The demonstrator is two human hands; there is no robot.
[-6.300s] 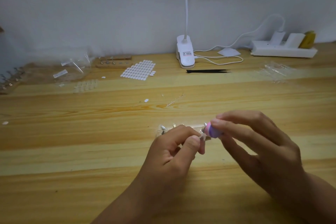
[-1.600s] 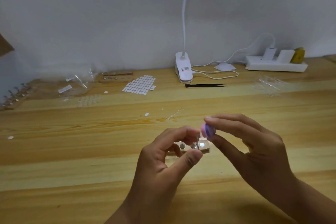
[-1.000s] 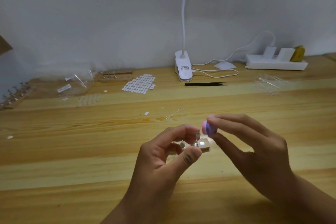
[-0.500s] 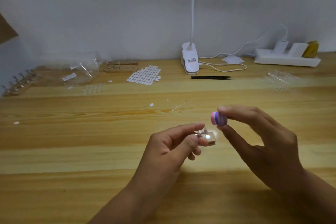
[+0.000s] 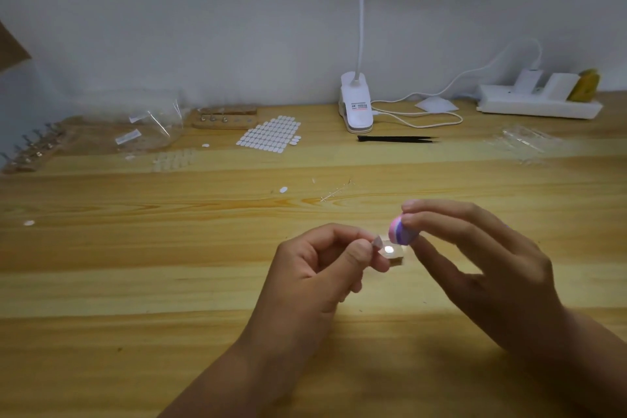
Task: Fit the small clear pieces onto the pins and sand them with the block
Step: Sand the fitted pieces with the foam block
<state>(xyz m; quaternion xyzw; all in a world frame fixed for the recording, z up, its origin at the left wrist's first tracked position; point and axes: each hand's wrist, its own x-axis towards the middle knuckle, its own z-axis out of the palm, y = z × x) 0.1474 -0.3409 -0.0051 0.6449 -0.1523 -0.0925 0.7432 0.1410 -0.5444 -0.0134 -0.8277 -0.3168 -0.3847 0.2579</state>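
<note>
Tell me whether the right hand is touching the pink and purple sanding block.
Touching. The head view shows the right hand pinching the sanding block between its index finger above and thumb below, with no gap.

Pinches clear piece [image 5: 376, 242] between thumb and forefinger of left hand [image 5: 315, 270], other fingers curled; grips block [image 5: 399, 235] in fingertips of right hand [image 5: 492, 271].

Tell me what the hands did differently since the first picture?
The left hand slid back, uncovering the wooden base, and pinches a small clear piece. The right hand eased the sanding block slightly away, still gripping it. Lamp and tweezers stayed put.
</note>
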